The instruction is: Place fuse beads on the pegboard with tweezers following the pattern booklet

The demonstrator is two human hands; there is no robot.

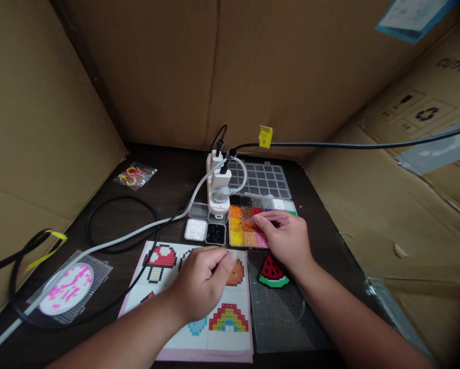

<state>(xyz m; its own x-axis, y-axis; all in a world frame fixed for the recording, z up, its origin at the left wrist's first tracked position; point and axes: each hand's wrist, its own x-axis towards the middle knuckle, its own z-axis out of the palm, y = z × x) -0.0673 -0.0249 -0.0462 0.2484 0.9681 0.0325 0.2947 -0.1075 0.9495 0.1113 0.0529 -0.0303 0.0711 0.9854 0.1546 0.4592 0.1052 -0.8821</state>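
My right hand [286,238] is closed on pink tweezers [274,219], whose tips reach over the bead box [249,238] with orange, yellow, brown and red beads. My left hand [205,282] rests with curled fingers on the pattern sheet [184,342]; whether anything is between its fingers is hidden. The sheet shows a mushroom, a rainbow and other pixel pictures. Right of it lies a clear pegboard [278,323] bearing a watermelon slice of beads [273,271], just below my right wrist. Two small boxes hold white beads [195,229] and black beads [215,233].
A white power strip [217,192] with plugs stands behind the small boxes. A white cable [128,236] and black cables cross the left side. At left lie a pink-and-white bead disc [66,289] and a plastic bag [135,175]. Cardboard walls [157,72] surround the table.
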